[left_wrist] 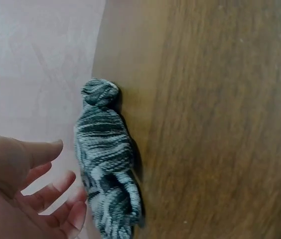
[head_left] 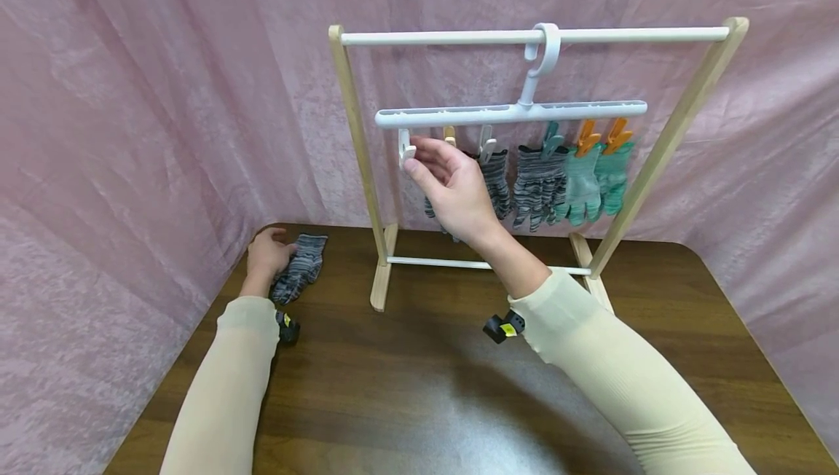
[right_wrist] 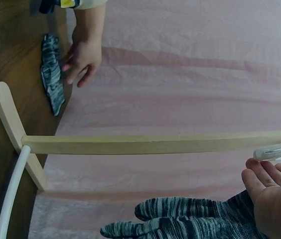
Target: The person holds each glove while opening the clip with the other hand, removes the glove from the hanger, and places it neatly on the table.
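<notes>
My right hand [head_left: 455, 191] pinches a white clothespin [head_left: 404, 146] hanging at the left end of a white hanger bar [head_left: 452, 117], thumb on its near side. In the right wrist view the clothespin [right_wrist: 271, 152] lies between thumb and fingers. At the table's far left, my left hand [head_left: 267, 255] is beside a grey-and-black striped knit glove [head_left: 306, 260], its fingers loosely bent. The left wrist view shows that hand [left_wrist: 36, 194] with nothing in its grasp, fingertips near the crumpled glove [left_wrist: 105, 137].
The hanger hooks over a white rod [head_left: 432, 38] on a wooden stand [head_left: 360, 140]. Striped gloves [head_left: 540, 183] and green gloves [head_left: 582, 187] hang from other clothespins, including orange ones [head_left: 586, 138]. Pink cloth [head_left: 197, 96] surrounds the brown wooden table [head_left: 393, 387].
</notes>
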